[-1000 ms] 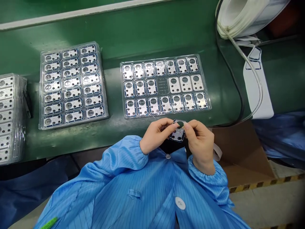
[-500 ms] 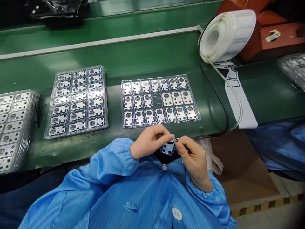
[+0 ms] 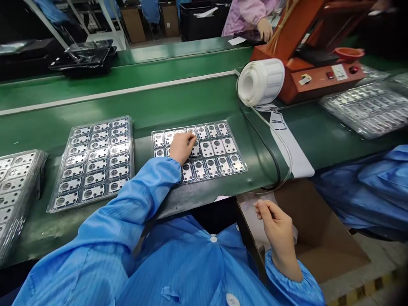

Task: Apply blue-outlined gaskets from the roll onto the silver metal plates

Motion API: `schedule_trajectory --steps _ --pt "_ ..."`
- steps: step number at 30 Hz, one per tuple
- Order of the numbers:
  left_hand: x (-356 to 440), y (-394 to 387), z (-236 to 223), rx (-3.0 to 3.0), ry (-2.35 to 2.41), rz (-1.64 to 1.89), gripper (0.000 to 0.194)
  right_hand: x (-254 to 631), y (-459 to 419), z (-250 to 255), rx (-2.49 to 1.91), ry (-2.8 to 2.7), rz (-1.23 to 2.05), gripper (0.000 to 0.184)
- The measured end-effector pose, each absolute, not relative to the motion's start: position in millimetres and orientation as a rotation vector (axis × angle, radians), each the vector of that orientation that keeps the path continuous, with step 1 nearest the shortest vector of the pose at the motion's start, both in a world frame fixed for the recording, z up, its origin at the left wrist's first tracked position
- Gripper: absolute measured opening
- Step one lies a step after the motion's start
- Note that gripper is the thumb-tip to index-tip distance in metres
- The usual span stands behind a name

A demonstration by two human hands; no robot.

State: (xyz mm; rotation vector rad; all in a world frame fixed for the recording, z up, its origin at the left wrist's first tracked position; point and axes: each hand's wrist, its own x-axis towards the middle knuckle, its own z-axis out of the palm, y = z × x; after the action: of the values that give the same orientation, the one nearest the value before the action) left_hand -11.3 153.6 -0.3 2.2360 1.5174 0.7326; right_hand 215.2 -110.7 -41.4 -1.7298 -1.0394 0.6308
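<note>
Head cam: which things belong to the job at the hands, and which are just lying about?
Job:
left hand, on the metal plates in the clear tray
right hand, fingertips pinched together

Lying about:
second tray of plates
white label roll
orange machine
cardboard box
co-worker's hand
</note>
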Motion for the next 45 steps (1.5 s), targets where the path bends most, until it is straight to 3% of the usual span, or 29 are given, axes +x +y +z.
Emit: schedule_trajectory --steps 4,9,13,18,25,28,32,36,40,45 --pt "-15.2 150.0 -2.3 2.402 1.563 0.800 0.026 246.9 -118.4 -58.4 -1.808 -0.856 0.595 0.043" --pt "-28.9 111.0 38.0 2.537 1.305 1.003 0.026 308.5 -104.5 -94.2 -1.821 -0.629 0.442 0.040" --pt "-35.6 51.6 65.6 2.492 0.984 0.964 0.017 366.0 -70.0 -123.2 -1.759 -0.537 0.311 0.036" --pt "-14.0 -0.3 48.6 2.244 0.730 0.767 0.011 396.7 -38.6 -133.0 -1.617 -0.633 0.423 0.042" --pt "52.3 -9.0 28.9 2.042 0.661 0.491 0.016 391.2 -70.6 -103.1 -1.474 -0.790 0.573 0.067" --pt "92.7 -1.6 28.0 2.021 0.631 0.409 0.019 396.4 -73.0 -79.8 -1.454 -0.868 0.625 0.066" --pt "147.3 17.7 24.6 2.053 0.586 0.384 0.048 412.1 -55.0 -45.2 -1.463 -0.962 0.724 0.069" --pt "186.6 40.2 26.3 2.087 0.648 0.355 0.065 424.8 -35.3 -15.7 -1.505 -1.044 0.817 0.065" --pt "205.5 56.5 30.8 1.995 0.776 0.314 0.073 428.4 -23.7 3.6 -1.535 -1.088 0.830 0.058" --pt "216.3 66.3 25.2 1.865 0.746 0.450 0.069 424.6 -14.7 14.9 -1.553 -1.104 0.766 0.056"
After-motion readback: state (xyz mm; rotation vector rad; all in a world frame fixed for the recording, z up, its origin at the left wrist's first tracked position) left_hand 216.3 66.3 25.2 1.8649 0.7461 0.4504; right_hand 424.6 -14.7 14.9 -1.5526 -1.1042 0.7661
